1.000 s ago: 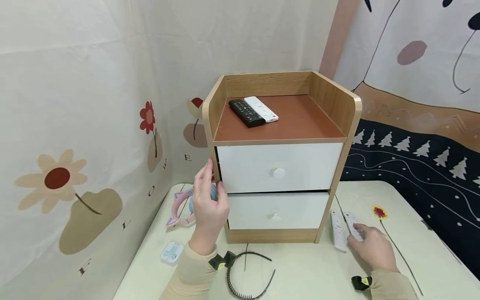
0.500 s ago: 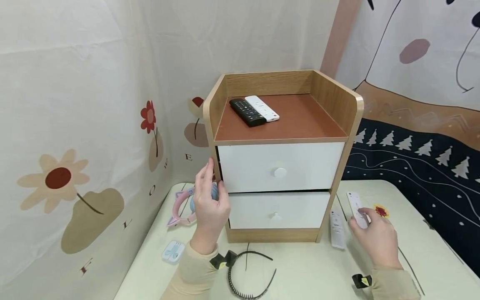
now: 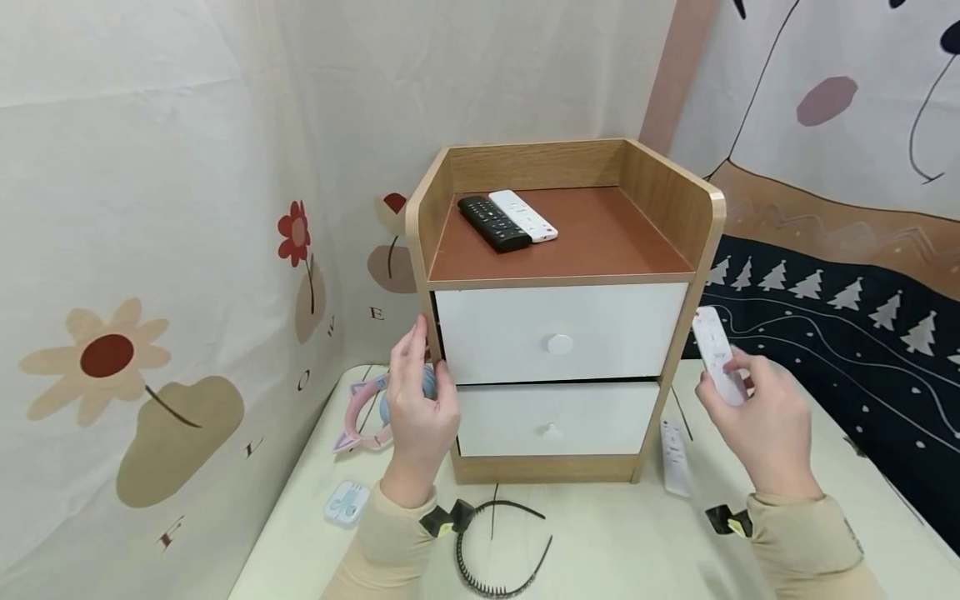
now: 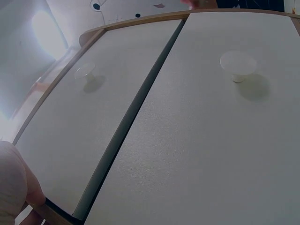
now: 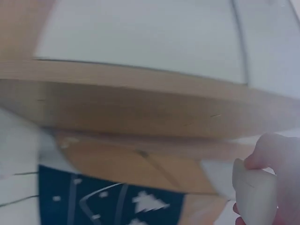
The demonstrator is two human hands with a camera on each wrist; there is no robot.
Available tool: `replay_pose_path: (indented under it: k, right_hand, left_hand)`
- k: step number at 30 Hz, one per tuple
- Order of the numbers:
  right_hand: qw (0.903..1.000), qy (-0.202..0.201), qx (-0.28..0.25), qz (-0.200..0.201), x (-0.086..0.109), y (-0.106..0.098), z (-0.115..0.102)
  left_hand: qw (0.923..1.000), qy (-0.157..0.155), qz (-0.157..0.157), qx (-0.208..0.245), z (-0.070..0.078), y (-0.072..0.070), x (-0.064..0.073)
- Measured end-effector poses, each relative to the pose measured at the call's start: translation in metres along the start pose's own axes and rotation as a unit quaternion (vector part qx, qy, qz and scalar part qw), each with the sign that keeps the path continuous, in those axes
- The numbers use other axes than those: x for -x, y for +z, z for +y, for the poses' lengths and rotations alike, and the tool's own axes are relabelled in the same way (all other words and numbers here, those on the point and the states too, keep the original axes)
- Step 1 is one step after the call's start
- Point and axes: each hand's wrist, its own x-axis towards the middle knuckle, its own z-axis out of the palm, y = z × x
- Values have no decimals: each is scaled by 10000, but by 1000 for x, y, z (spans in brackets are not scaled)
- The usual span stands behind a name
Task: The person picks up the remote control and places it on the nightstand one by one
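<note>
To the right of a small wooden cabinet [image 3: 564, 282] with two white drawers, my right hand [image 3: 765, 425] pinches a white remote control [image 3: 712, 346] above the table. In the right wrist view the same remote [image 5: 253, 194] shows between thumb and fingers, beside the cabinet's side wall. My left hand [image 3: 420, 417] rests against the cabinet's left edge, fingers straight and upright. On the cabinet's brown top lie a black remote [image 3: 493, 223] and a white remote [image 3: 525, 215], side by side. Another white remote [image 3: 674, 458] lies on the table by the cabinet's right foot.
A black headband [image 3: 498, 591] lies in front of the cabinet. Left of it are a pink cat-ear headset [image 3: 360, 417] and a small case with light-blue earphones [image 3: 347, 502]. Raised wooden walls [image 3: 667, 200] border the cabinet top on the sides and back. Printed curtains hang behind.
My right hand has picked a white remote up off the table and raised it beside the cabinet. The left hand stays at the cabinet's edge.
</note>
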Motion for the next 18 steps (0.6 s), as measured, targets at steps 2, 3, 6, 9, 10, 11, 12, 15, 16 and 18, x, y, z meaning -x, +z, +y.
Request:
replay_pose_path:
  k: [2,3,6,9,10,11,12,15,16,18]
  right_hand:
    - [9998,-122,-62,156,-11,-6,-8]
    - [9996,-170,-86,212,-16,-9,-13]
    - [9987,-347,-141,357,-31,-17,-24]
    - [9968,-562,-205,526,-41,-24,-33]
    - [9959,-635,-236,601,-44,-26,-35]
    - [9948,-703,-267,685,-47,-27,-38]
    - [9937,-759,-298,770,-49,-28,-40]
    - [9902,-877,-403,1007,-57,-32,-47]
    - [9890,-897,-440,1088,-59,-33,-49]
    - [9874,-908,-483,1206,-64,-37,-53]
  left_hand:
    - [10000,-6,-19,-5,0,0,0]
    - [10000,-11,-26,-6,0,0,0]
    - [10000,-27,-22,-4,1,-1,0]
    - [10000,-11,-9,-5,1,-1,0]
    - [10000,6,-8,-9,1,-1,0]
    - [10000,21,-7,-6,1,-1,0]
    - [10000,32,-7,-4,1,-1,0]
    - [10000,43,1,12,1,-1,0]
    - [10000,36,0,21,1,-1,0]
    - [10000,25,-7,22,1,-1,0]
